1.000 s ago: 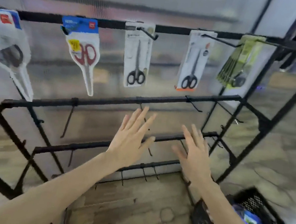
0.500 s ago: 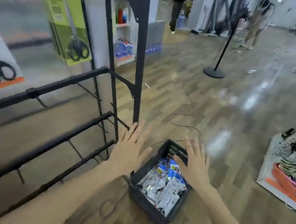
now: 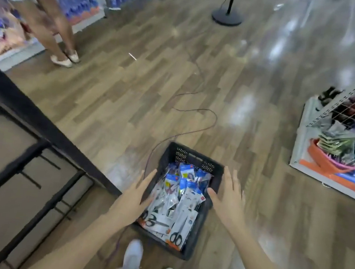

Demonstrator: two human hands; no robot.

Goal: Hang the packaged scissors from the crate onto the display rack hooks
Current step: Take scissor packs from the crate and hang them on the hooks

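Observation:
A black plastic crate (image 3: 193, 157) stands on the wood floor in front of my feet, filled with several packaged scissors (image 3: 176, 198) in blue and white card backs. My left hand (image 3: 133, 199) hovers over the crate's left rim with fingers straight and holds nothing. My right hand (image 3: 230, 199) hovers over the right rim, fingers spread, also holding nothing. The black display rack (image 3: 36, 118) runs along the left, with its lower bars and hooks in view. Its hung packages are out of the frame.
A thin cable (image 3: 188, 117) snakes over the floor to the crate. A person's legs (image 3: 56, 31) stand at the far left by shelves of bottles. A white shelf base with an orange basket (image 3: 338, 163) sits at right. A black stand base (image 3: 227, 17) is far ahead.
My view has swung from the rack's hung scissors down and right to the crate. Both hands, still flat and holding nothing, have dropped to either side of the crate.

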